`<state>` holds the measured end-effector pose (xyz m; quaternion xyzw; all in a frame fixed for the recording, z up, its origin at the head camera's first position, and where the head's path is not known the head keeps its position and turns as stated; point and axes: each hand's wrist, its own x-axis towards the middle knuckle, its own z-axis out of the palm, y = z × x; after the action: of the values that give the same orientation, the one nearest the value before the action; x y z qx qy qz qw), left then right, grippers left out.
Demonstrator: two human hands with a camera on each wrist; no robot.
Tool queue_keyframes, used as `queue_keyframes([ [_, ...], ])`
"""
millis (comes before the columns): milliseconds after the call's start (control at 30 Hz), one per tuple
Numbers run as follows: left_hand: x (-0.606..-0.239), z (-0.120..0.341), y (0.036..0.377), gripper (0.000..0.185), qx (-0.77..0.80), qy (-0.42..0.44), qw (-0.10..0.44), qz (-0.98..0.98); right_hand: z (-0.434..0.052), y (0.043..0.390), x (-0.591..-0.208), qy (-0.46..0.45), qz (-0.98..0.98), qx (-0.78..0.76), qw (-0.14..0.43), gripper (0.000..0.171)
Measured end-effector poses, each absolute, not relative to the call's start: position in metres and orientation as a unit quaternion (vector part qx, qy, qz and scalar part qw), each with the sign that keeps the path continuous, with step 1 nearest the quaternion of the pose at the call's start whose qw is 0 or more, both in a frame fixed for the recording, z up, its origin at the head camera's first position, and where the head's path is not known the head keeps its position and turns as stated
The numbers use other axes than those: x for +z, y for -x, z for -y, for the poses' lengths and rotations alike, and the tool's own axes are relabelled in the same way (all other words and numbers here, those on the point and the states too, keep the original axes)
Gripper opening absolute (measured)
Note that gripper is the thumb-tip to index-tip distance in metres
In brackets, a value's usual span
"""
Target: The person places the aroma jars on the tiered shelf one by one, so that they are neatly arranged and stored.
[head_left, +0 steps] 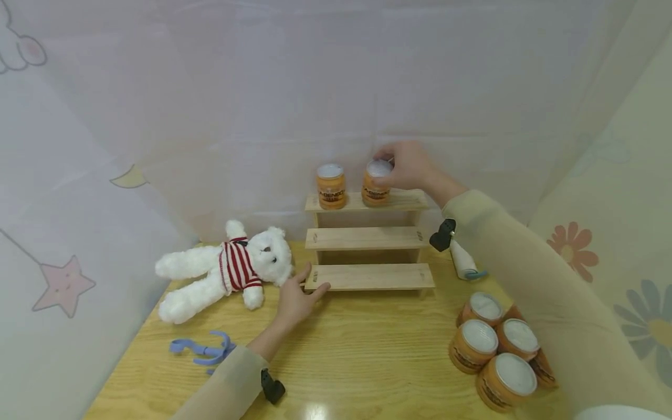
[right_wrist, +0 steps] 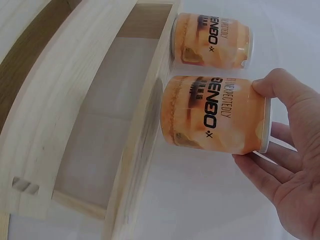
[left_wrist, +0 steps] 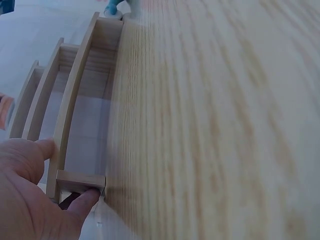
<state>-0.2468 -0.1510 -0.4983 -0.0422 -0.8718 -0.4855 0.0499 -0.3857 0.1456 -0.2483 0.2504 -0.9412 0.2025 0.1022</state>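
Four spare cans (head_left: 493, 353) crowd the near desk (head_left: 367, 361). Left hand (head_left: 296, 300), fingers relaxed, steadies the three-step rack (head_left: 367, 277) beside one teddy (head_left: 226, 271). Right hand (head_left: 406, 166) grasps the second can (head_left: 377, 184) of two atop.

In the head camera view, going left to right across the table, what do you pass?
Blue clip → white teddy bear → left hand → wooden step shelf → white roller → cluster of orange cans.
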Motion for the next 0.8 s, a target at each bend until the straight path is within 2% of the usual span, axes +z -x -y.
queue_keyframes([
  [467, -0.499, 0.151, 0.246, 0.084, -0.496, 0.037, 0.047, 0.866, -0.133, 0.389, -0.251, -0.24, 0.942, 0.221, 0.074, 0.058],
  [800, -0.498, 0.151, 0.245, 0.084, -0.502, 0.037, 0.045, 0.863, -0.136, 0.391, -0.258, -0.237, 0.932, 0.261, 0.088, 0.051],
])
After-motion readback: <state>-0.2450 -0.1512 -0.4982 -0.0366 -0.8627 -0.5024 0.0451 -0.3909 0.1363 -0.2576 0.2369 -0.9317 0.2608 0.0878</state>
